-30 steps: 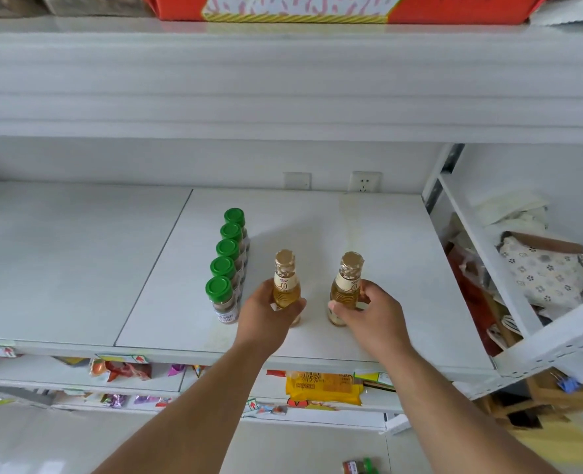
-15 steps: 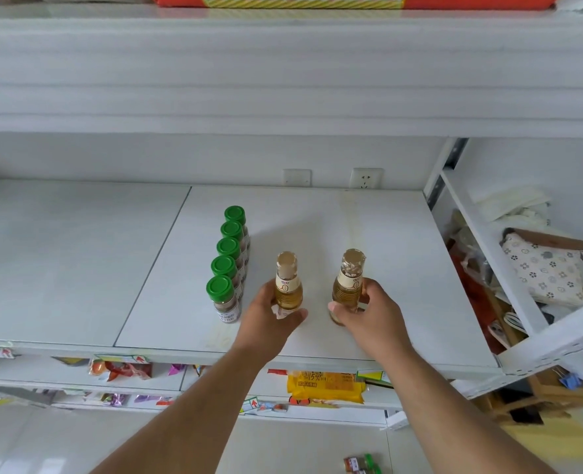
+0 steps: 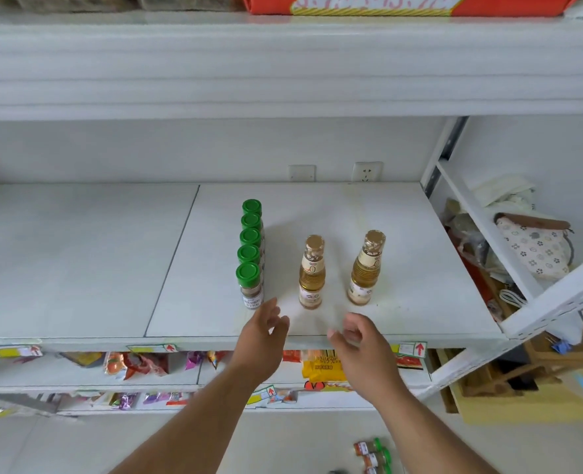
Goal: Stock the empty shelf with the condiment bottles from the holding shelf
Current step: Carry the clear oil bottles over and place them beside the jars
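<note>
The labels on the bottles are too small and blurry to read, and the jars behind the front green-capped jar [image 3: 250, 285] mostly hide each other, so only their lids show clearly. Count-wise: five green-capped jars in a single-file row running front to back on the white shelf [image 3: 403, 234], and two gold-capped bottles standing apart from each other. Both of those stand upright, long axis vertical, caps up. The left bottle [image 3: 312, 273] sits just past the fingertips of the left hand [image 3: 261, 336], a bit to its right; the right bottle [image 3: 366, 268] sits just beyond the right hand [image 3: 362, 347], slightly right of it too. Neither hand touches anything, both have loose, relaxed fingers and hold nothing, hovering over the shelf's front edge. The jar row is just up and left of the left hand. Down at the bottom edge, below the right forearm, a few more small jars [image 3: 374, 455] are on the floor, partly cut off.
</note>
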Demonstrator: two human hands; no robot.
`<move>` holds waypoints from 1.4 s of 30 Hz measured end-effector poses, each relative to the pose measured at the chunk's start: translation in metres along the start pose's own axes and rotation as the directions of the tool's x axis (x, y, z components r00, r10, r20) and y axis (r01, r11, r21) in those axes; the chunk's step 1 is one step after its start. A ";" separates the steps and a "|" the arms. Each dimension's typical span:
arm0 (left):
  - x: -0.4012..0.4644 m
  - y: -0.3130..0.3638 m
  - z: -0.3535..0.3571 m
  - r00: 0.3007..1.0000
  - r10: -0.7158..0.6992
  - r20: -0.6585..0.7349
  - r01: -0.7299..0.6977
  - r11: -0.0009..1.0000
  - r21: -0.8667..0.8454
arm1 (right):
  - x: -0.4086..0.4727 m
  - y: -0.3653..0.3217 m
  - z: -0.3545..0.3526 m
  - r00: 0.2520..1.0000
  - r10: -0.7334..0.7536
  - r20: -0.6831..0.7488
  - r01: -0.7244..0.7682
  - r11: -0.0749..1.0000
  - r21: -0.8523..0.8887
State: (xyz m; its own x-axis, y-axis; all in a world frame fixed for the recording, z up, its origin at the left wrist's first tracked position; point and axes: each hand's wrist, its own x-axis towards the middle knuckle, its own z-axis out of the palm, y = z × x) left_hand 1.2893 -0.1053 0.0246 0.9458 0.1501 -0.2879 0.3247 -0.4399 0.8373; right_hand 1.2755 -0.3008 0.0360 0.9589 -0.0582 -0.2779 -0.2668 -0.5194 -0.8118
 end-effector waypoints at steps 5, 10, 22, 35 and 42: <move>-0.003 -0.007 -0.013 1.000 0.025 0.008 -0.025 0.999 0.039 | 0.006 -0.014 0.018 0.999 0.053 -0.010 -0.053 0.998 0.047; -0.004 -0.005 -0.016 0.998 -0.007 0.060 0.010 0.999 -0.049 | 0.018 -0.015 0.031 0.993 0.116 -0.020 -0.109 0.972 0.207; 0.022 0.015 -0.001 0.991 0.056 0.118 -0.049 0.997 -0.059 | 0.058 -0.018 0.038 0.992 0.119 0.035 -0.123 0.927 0.355; 0.048 0.016 0.020 0.984 0.130 0.122 -0.115 0.985 -0.125 | 0.075 -0.020 0.047 0.996 0.072 0.053 -0.087 0.916 0.392; 0.082 0.028 0.024 0.995 0.069 0.076 -0.058 0.988 -0.140 | 0.116 -0.032 0.057 0.998 0.052 0.047 -0.068 0.887 0.457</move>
State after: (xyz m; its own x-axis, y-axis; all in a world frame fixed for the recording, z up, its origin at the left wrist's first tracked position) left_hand 1.3756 -0.1265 0.0130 0.9632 0.0516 -0.2637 0.2661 -0.3193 0.9095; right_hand 1.3901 -0.2423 -0.0003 0.9380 -0.0452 -0.3438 -0.3462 -0.0675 -0.9357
